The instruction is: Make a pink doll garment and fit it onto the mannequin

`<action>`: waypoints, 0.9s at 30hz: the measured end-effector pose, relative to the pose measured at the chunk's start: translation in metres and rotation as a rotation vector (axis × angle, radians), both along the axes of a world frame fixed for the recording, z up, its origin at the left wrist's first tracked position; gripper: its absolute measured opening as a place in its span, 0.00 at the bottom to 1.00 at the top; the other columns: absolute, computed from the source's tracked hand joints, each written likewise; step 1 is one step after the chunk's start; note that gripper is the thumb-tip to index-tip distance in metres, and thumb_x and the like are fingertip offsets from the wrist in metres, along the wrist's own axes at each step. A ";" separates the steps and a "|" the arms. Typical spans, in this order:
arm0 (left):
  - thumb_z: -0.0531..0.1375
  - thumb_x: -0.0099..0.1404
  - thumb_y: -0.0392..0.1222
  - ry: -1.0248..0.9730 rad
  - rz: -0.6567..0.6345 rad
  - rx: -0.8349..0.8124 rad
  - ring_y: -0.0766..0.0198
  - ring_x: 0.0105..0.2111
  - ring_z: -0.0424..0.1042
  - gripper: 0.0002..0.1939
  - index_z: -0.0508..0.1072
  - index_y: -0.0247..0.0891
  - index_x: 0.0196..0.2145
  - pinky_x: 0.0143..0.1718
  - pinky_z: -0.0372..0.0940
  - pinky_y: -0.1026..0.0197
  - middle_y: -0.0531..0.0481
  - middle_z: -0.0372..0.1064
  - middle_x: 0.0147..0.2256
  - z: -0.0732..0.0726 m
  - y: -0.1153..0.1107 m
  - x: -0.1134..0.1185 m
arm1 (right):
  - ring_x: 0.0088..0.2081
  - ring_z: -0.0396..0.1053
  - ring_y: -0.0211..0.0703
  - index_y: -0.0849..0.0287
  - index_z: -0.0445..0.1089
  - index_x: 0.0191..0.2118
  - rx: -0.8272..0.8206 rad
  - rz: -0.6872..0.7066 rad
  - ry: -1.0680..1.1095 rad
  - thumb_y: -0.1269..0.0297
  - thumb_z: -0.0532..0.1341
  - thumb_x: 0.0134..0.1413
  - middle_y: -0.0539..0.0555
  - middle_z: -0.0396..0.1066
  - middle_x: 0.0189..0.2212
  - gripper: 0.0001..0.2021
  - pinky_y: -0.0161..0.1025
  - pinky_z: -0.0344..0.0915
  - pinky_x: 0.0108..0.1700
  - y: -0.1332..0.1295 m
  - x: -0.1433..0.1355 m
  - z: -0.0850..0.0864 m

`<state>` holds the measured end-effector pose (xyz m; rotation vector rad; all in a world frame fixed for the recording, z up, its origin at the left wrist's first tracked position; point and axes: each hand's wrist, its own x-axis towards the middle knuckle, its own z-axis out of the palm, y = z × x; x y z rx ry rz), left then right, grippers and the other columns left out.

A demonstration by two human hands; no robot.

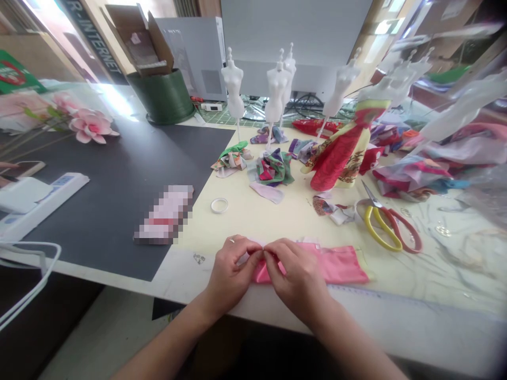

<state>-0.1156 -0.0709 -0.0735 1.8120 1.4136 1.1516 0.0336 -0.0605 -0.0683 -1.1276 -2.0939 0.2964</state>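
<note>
A strip of shiny pink fabric (344, 265) lies along the front of the table, running under both hands. My left hand (232, 269), with a ring on one finger, is closed in a pinch at the fabric's left end. Fingertip to fingertip with it, my right hand (297, 272) pinches there too, its palm covering the fabric's middle. The exact spot between the fingertips is too small to make out. To the right of the fabric, scissors (386, 221) with one yellow and one red handle lie open.
White mini dress forms (276, 87) stand behind fabric scraps (273, 168); a red-and-gold doll dress (344, 150) is at right. A white ring (219, 206) and a pixelated flat object (165, 215) lie left. A power strip (65, 198) sits far left, a ruler (380, 296) along the front edge.
</note>
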 end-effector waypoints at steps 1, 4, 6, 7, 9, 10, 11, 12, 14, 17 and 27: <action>0.55 0.63 0.37 0.027 0.002 0.034 0.61 0.34 0.68 0.06 0.71 0.38 0.30 0.38 0.63 0.59 0.49 0.70 0.29 0.000 0.000 0.000 | 0.28 0.66 0.38 0.60 0.67 0.29 0.000 0.000 -0.025 0.73 0.51 0.57 0.53 0.68 0.25 0.10 0.35 0.62 0.32 0.000 0.001 0.001; 0.54 0.64 0.36 0.096 0.009 0.117 0.61 0.34 0.67 0.06 0.70 0.39 0.30 0.39 0.63 0.58 0.49 0.70 0.29 -0.002 0.000 0.001 | 0.28 0.65 0.39 0.60 0.67 0.28 0.004 0.008 -0.103 0.74 0.51 0.57 0.53 0.67 0.25 0.10 0.35 0.60 0.30 0.000 0.003 0.001; 0.54 0.64 0.35 0.125 0.001 0.168 0.61 0.34 0.67 0.06 0.70 0.39 0.31 0.40 0.62 0.57 0.49 0.70 0.28 -0.003 0.000 0.001 | 0.27 0.63 0.39 0.60 0.66 0.27 0.027 0.008 -0.147 0.74 0.51 0.56 0.53 0.66 0.24 0.11 0.36 0.58 0.29 0.000 0.004 0.001; 0.54 0.63 0.34 0.136 -0.005 0.184 0.61 0.34 0.66 0.06 0.70 0.39 0.31 0.40 0.62 0.57 0.49 0.70 0.28 -0.003 0.000 0.001 | 0.26 0.62 0.39 0.60 0.66 0.26 0.041 0.005 -0.164 0.74 0.51 0.56 0.53 0.66 0.24 0.11 0.36 0.57 0.28 0.000 0.004 0.000; 0.54 0.63 0.34 0.149 -0.011 0.192 0.61 0.33 0.66 0.06 0.69 0.39 0.30 0.41 0.61 0.57 0.50 0.69 0.28 -0.004 0.001 0.002 | 0.25 0.61 0.39 0.60 0.66 0.25 0.061 -0.008 -0.183 0.74 0.51 0.55 0.53 0.65 0.23 0.11 0.36 0.55 0.27 0.001 0.004 0.000; 0.54 0.63 0.34 0.150 -0.011 0.186 0.61 0.33 0.66 0.06 0.69 0.39 0.30 0.40 0.61 0.57 0.50 0.69 0.28 -0.004 0.001 0.002 | 0.25 0.61 0.39 0.60 0.65 0.25 0.064 -0.014 -0.181 0.74 0.51 0.54 0.52 0.65 0.23 0.11 0.36 0.54 0.26 0.001 0.003 0.000; 0.54 0.63 0.34 0.148 -0.011 0.176 0.61 0.33 0.66 0.06 0.69 0.39 0.30 0.40 0.61 0.57 0.50 0.69 0.28 -0.004 0.001 0.002 | 0.25 0.61 0.39 0.60 0.65 0.25 0.063 -0.021 -0.170 0.75 0.52 0.54 0.52 0.65 0.23 0.10 0.36 0.54 0.26 0.001 0.003 0.000; 0.55 0.63 0.35 0.141 -0.012 0.163 0.61 0.33 0.65 0.06 0.69 0.39 0.30 0.39 0.61 0.58 0.50 0.68 0.27 -0.004 0.001 0.002 | 0.25 0.61 0.38 0.60 0.65 0.24 0.059 -0.029 -0.148 0.75 0.52 0.53 0.52 0.65 0.23 0.10 0.36 0.53 0.26 0.001 0.002 0.000; 0.55 0.64 0.35 0.118 -0.023 0.133 0.62 0.32 0.65 0.06 0.69 0.38 0.29 0.39 0.61 0.58 0.50 0.67 0.27 -0.003 0.001 0.002 | 0.24 0.60 0.37 0.60 0.64 0.23 0.033 -0.043 -0.078 0.75 0.53 0.51 0.51 0.65 0.22 0.10 0.35 0.53 0.25 0.002 0.000 0.000; 0.54 0.64 0.36 0.073 -0.038 0.056 0.62 0.32 0.65 0.07 0.68 0.38 0.28 0.38 0.61 0.60 0.50 0.67 0.27 -0.001 0.000 0.002 | 0.23 0.60 0.35 0.59 0.63 0.22 -0.064 -0.048 0.059 0.75 0.53 0.50 0.49 0.64 0.21 0.09 0.34 0.55 0.26 0.003 -0.001 0.000; 0.55 0.64 0.41 -0.011 -0.028 -0.103 0.62 0.33 0.66 0.08 0.69 0.38 0.29 0.37 0.62 0.61 0.50 0.68 0.29 -0.001 0.000 -0.001 | 0.25 0.65 0.36 0.58 0.66 0.27 -0.275 -0.006 0.232 0.74 0.55 0.50 0.48 0.68 0.23 0.06 0.33 0.61 0.27 0.005 0.001 -0.002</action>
